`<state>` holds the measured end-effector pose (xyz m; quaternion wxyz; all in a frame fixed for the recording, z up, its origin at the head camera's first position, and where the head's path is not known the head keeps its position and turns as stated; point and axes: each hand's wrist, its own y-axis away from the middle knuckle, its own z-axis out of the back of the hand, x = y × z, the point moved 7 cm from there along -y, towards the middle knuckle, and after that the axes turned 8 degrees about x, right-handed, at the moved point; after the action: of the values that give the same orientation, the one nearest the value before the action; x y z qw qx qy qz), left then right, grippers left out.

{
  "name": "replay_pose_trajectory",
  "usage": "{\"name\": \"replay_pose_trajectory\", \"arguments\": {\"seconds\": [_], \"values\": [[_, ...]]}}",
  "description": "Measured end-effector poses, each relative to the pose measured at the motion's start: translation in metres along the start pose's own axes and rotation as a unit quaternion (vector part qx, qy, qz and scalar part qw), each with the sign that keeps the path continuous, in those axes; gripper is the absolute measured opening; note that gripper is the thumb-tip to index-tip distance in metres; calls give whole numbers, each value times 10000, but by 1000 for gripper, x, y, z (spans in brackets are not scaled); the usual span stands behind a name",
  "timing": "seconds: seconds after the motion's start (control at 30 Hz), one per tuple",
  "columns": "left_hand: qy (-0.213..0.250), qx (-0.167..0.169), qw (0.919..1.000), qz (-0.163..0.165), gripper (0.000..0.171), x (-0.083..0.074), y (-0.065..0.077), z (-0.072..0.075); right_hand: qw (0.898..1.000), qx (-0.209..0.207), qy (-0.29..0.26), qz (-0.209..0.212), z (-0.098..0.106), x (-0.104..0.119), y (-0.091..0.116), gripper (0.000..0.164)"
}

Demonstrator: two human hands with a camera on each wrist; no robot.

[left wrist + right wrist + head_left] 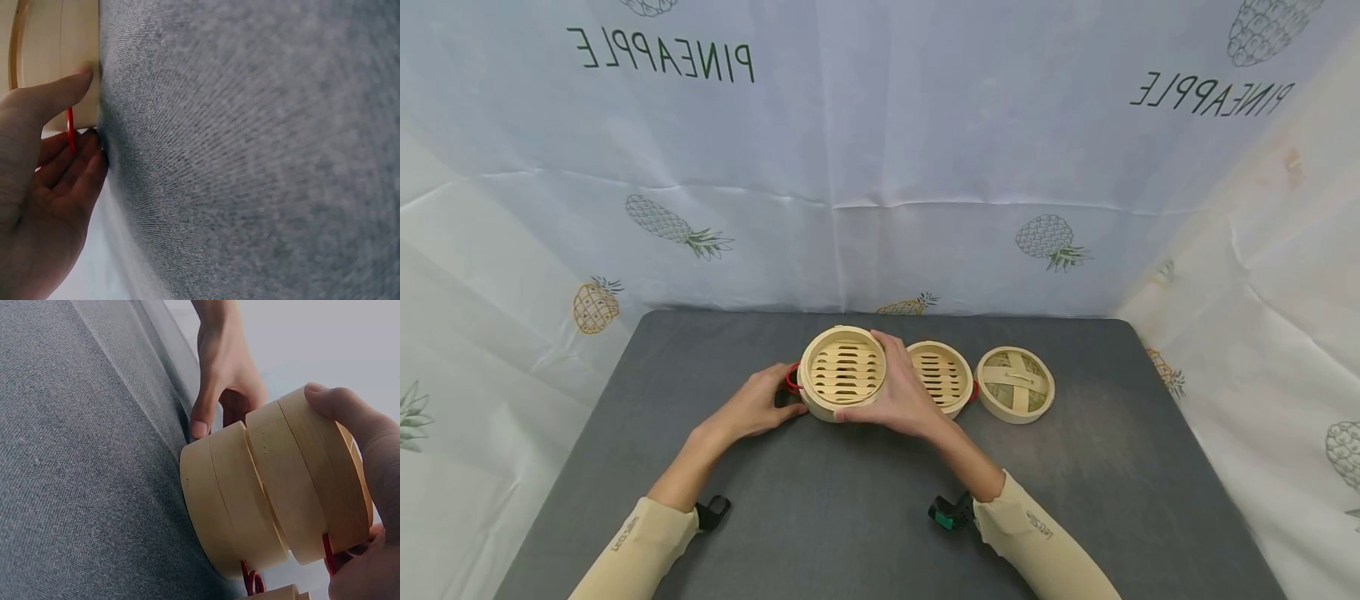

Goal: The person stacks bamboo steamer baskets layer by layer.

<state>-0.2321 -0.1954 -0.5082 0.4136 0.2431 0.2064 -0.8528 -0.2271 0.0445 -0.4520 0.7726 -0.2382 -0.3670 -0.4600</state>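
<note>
Left hand (762,404) looks loosely spread, thumb touching the lower steamer basket (219,497) on the table (850,525). Right hand (904,390) grips the upper basket (847,372) just over it, kinda askew. Imo ease it level, match rims, mind the red loops (329,553). Third basket (938,377) sits next, lid (1017,385) far right.

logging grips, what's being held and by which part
The right hand holds the upper steamer basket by its side wall; the left hand touches the lower basket.
</note>
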Motion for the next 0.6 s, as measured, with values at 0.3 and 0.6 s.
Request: {"name": "replay_pose_trajectory", "arguments": {"seconds": [0.3, 0.6], "values": [[19, 5, 10000, 71, 67, 3, 0, -1, 10000, -3, 9, 44, -1, 0, -4, 134], [4, 270, 9986, 458, 66, -2, -1, 0, 9999, 32, -65, 88, -2, 0, -9, 133]]}}
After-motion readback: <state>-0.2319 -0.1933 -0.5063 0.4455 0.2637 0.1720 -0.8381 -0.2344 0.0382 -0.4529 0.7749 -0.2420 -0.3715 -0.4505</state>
